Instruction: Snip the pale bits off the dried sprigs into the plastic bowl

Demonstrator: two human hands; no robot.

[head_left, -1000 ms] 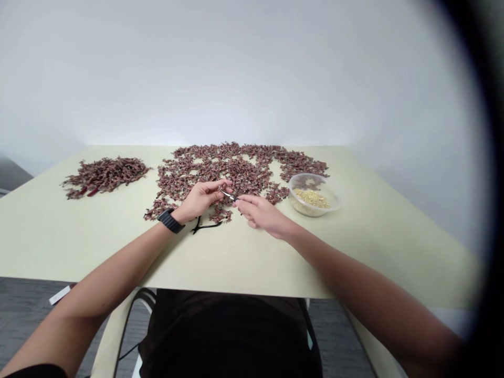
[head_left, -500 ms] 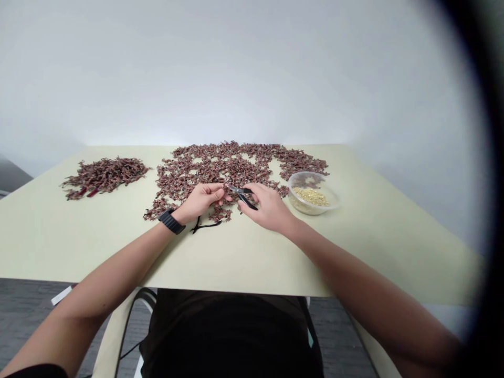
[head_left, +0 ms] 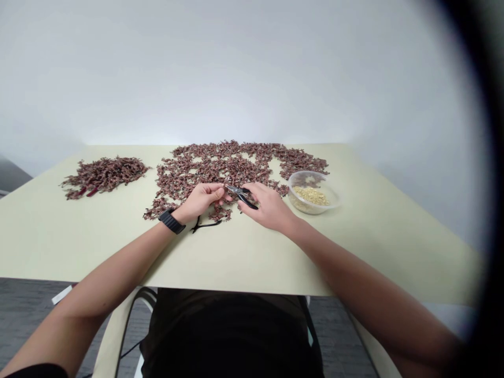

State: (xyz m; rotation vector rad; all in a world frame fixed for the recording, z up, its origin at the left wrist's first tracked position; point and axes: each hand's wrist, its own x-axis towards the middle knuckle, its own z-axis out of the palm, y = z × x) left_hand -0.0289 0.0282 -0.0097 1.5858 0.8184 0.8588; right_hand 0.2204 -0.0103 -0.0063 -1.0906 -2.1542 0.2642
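A tiny reddish-brown piece (head_left: 226,187) sits at the tips of black-handled metal pliers (head_left: 238,192), above scattered brown pieces (head_left: 220,170) on the pale-yellow table (head_left: 236,257). Misplaced squeezing could nip the left hand (head_left: 201,201). Its grip pinches the piece; the right hand's (head_left: 270,208) grip wraps the slightly parted handles.

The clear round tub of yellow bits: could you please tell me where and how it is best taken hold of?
I would pinch the tub by its right rim, coming from the right: it sits upright with its round lip exposed there, while brown pieces crowd its far left side.
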